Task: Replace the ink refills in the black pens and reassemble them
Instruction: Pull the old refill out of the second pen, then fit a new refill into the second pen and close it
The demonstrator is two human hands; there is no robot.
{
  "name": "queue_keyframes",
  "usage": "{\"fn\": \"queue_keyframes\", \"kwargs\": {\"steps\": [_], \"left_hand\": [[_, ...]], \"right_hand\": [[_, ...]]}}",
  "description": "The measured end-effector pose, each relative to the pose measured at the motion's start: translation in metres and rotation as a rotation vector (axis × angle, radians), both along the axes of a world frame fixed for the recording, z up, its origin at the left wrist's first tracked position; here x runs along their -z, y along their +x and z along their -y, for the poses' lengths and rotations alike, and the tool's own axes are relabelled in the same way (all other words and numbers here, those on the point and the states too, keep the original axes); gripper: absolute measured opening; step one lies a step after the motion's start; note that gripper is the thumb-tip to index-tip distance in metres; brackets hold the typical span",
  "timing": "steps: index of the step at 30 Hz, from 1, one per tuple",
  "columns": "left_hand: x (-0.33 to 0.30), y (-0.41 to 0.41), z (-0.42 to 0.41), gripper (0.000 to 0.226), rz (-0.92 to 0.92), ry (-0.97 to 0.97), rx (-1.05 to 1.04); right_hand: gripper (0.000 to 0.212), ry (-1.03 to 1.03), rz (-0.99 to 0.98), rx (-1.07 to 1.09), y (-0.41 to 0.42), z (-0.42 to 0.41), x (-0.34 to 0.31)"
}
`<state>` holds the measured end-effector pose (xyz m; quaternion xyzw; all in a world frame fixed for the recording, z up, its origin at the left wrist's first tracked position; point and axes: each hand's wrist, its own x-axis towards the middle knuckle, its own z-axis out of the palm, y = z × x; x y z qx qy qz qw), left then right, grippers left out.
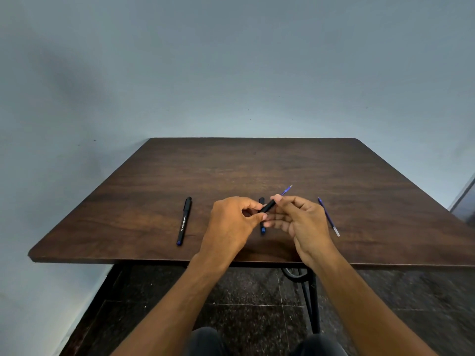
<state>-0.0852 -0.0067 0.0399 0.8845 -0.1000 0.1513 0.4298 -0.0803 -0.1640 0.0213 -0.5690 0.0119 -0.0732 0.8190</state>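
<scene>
black pens [184, 222], blue refill [328, 216], dark woodgrain table [257, 163]

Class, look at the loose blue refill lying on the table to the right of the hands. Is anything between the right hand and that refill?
Nothing visible. The loose blue refill lies alone on bare table, just right of the right hand. That hand and the left hand are busy holding a black pen barrel.

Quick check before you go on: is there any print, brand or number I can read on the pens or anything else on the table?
Capped pen lying on the left: white print along its barrel, seemingly "OCTANE", with smaller characters at each end too small to read.
Held pen barrel, the pen lying behind the hands, loose refill and table: no readable text.
</scene>
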Motion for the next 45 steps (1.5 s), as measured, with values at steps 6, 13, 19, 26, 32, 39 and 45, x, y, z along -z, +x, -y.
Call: {"fn": "queue_keyframes", "kwargs": {"steps": [6,13,19,26,32,39,45], "left_hand": [[0.001,0.003,0.001,0.026,0.005,0.076,-0.003],[0.001,0.004,0.007,0.025,-0.002,0.105,0.0],[0.003,0.006,0.011,0.023,-0.004,0.091,0.008],[0.004,0.01,0.035,0.02,-0.013,0.02,0.071],[0.007,0.012,0.06,0.018,-0.024,0.052,0.114],[0.009,0.014,0.073,0.02,-0.039,0.095,0.131],[0.009,0.016,0.078,0.021,-0.036,0.12,0.132]], "right_hand": [[0.015,-0.015,0.026,0.089,0.001,0.01,-0.008],[0.015,-0.014,0.082,0.203,0.006,0.031,-0.024],[0.017,-0.063,0.092,0.322,0.018,0.061,-0.033],[0.016,-0.44,-0.093,0.363,0.024,0.098,-0.029],[0.022,-0.752,-0.235,0.398,0.028,0.129,-0.011],[0.015,-1.038,-0.266,0.337,0.041,0.128,-0.007],[0.017,-1.072,-0.277,0.349,0.047,0.119,-0.003]]}}
